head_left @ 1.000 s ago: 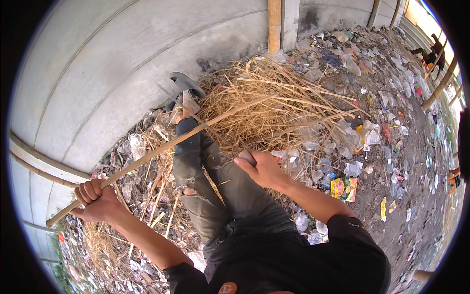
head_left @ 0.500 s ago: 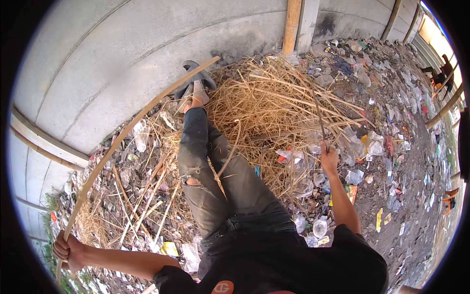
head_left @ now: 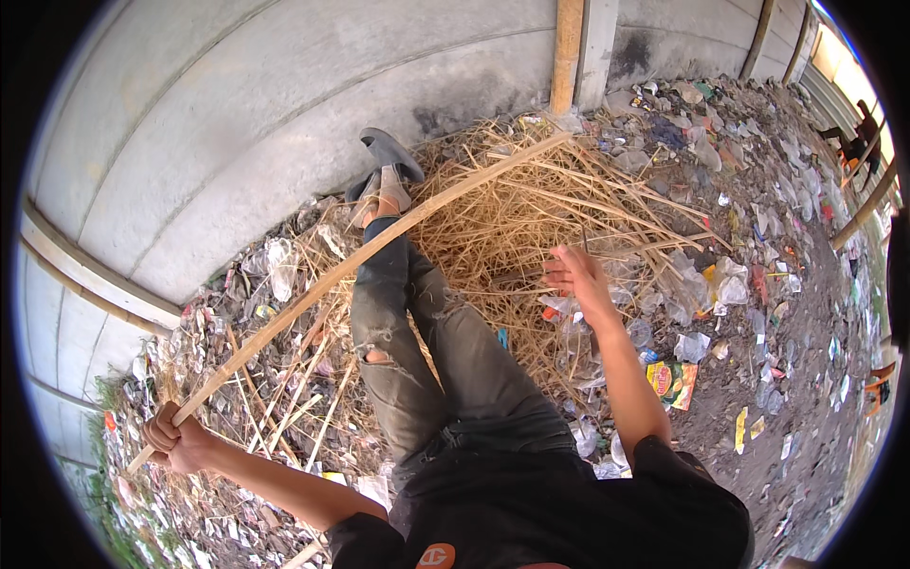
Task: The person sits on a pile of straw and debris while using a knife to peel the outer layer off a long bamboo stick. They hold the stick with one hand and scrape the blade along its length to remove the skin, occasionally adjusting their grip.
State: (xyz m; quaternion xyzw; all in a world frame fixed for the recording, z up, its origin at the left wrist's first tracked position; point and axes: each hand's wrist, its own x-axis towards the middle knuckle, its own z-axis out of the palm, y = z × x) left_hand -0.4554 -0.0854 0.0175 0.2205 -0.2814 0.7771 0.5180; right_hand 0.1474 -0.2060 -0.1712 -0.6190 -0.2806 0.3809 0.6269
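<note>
My left hand (head_left: 177,438) is closed in a fist round the lower end of a long bamboo strip (head_left: 332,275). The strip slants up to the right, passing above my shins, and its far end shows over the straw-coloured pile. My right hand (head_left: 582,284) is raised over the right side of that pile, its fingers pointing left and partly spread. From the top of this hand juts the short visible part of a thin dark blade-like tool (head_left: 585,241); the grip on it is mostly hidden. Bamboo shavings and thin strips (head_left: 502,204) are heaped beyond my legs.
A grey panel wall (head_left: 237,123) with a wooden post (head_left: 566,57) stands ahead. Plastic litter (head_left: 730,284) covers the dirt to the right. Loose bamboo pieces (head_left: 303,389) lie left of my legs. Another person (head_left: 864,133) sits at the far right.
The bamboo strip has swung right and down across my shins, with my left hand moving right and up. My right hand has shifted left, its fingers loosened; less of the dark tool shows.
</note>
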